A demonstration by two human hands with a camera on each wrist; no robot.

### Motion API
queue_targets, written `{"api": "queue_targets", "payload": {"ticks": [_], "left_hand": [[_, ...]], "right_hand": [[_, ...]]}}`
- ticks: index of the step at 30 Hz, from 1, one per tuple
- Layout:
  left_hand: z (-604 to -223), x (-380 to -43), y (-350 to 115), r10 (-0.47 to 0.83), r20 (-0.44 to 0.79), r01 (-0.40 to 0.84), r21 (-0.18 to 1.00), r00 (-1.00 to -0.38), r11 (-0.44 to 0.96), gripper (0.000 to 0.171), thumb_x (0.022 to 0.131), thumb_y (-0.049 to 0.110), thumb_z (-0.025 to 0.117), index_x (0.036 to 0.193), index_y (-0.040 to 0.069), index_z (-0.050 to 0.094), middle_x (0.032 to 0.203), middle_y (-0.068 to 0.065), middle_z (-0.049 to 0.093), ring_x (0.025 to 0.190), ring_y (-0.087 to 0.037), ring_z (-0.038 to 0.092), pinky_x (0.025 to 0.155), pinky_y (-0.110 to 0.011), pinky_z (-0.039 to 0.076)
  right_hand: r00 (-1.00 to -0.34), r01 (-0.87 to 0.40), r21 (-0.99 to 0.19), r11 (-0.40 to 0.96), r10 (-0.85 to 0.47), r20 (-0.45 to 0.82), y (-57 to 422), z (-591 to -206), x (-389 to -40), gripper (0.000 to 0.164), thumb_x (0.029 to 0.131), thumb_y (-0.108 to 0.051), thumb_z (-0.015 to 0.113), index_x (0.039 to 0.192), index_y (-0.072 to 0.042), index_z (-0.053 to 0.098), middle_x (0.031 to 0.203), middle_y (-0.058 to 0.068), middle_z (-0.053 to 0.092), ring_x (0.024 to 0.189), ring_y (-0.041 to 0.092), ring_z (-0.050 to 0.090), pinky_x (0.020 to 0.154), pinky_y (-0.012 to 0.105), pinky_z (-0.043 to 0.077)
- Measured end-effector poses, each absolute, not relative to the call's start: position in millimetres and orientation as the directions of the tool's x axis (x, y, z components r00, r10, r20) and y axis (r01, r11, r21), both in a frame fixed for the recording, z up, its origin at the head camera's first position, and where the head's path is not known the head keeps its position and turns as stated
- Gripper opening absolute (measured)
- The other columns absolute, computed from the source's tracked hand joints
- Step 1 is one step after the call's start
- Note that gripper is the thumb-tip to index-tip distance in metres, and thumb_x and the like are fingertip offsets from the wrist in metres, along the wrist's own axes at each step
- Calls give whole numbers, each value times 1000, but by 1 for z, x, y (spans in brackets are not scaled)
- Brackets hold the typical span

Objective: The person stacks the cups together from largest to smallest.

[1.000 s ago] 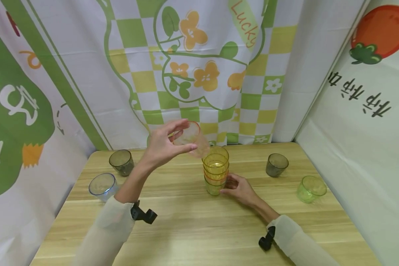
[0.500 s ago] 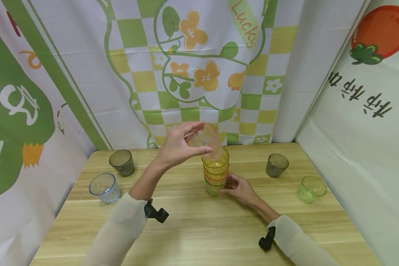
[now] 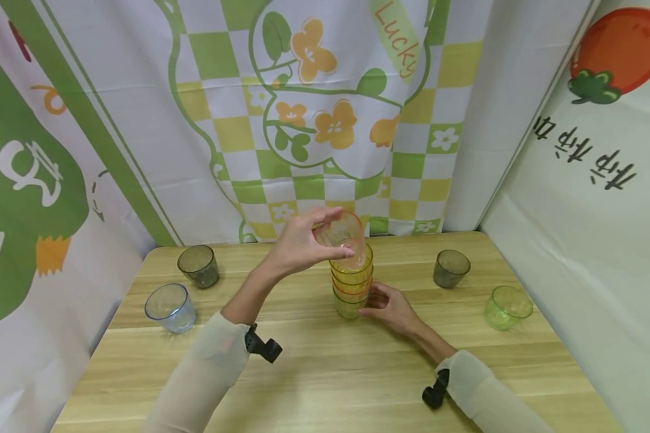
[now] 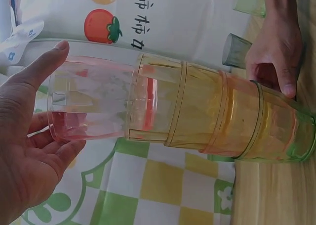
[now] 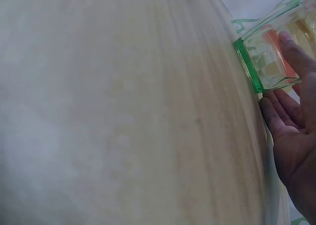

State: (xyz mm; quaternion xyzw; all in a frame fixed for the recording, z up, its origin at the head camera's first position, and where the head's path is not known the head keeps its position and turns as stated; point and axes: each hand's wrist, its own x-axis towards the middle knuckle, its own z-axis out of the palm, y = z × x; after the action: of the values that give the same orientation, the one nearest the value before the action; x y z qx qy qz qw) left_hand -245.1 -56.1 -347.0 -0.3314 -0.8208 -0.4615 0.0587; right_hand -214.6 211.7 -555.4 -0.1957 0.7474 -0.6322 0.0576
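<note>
My left hand (image 3: 299, 245) grips a clear pink cup (image 3: 340, 230) near its rim, thumb on one side and fingers on the other. In the left wrist view the base of this pink cup (image 4: 94, 96) shows inside the top yellow cup (image 4: 158, 99) of an upright stack. Beneath that, the stack holds another yellow cup (image 4: 197, 106), an orange-rimmed cup (image 4: 237, 116) and a green cup (image 4: 301, 136) at the bottom. Low on the stack, my right hand (image 3: 392, 310) holds the bottom green cup, its thumb (image 5: 296, 54) against the side.
At the left of the wooden table (image 3: 314, 385) stand a grey cup (image 3: 199, 267) and a blue-rimmed cup (image 3: 172, 310). Another grey cup (image 3: 451, 269) and a light green cup (image 3: 506, 310) stand at the right. A printed curtain (image 3: 238, 138) hangs behind the table.
My left hand has carried the pink cup rightward and slightly down, from beside the stack's top into the mouth of the top yellow cup. The right hand stays in place.
</note>
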Motion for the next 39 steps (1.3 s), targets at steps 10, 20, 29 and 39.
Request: {"api": "queue_targets", "payload": {"ticks": [10,20,29,39], "left_hand": [[-355,-250,-52,557,378,618,709,-740,340,86,76,33,99,148,4,61,149,-7,63,136,-23,59,113,-37,52],[-359,-255,-50,635,308,627,688,-708,365,88,80,34,96,152,6,57,154,-10,58,143,-27,54,119,-41,47],[-362,-259,-56,669,276,562,786,-690,257,84,84,21,93,154,-1,52,157,-15,53,146,-26,51,119,-27,43],[-354,-259,-56,659,236,576,734,-714,361,83,84,31,93,153,7,56,153,-9,60,142,-23,55,116,-35,49]], "right_hand": [[-921,-210,-971,117,-358,155,212,-557,-215,58,89,1,84,141,6,59,134,27,66,114,11,71,100,30,60],[-928,-187,-972,146,-350,126,211,-556,-215,58,89,0,84,141,6,59,136,27,65,122,35,69,101,32,60],[-933,-176,-974,145,-340,118,211,-554,-214,58,88,0,85,140,6,60,134,27,66,121,36,70,100,32,60],[-931,-189,-974,128,-338,136,209,-556,-214,57,88,2,84,139,7,59,134,28,66,118,22,72,100,31,60]]}}
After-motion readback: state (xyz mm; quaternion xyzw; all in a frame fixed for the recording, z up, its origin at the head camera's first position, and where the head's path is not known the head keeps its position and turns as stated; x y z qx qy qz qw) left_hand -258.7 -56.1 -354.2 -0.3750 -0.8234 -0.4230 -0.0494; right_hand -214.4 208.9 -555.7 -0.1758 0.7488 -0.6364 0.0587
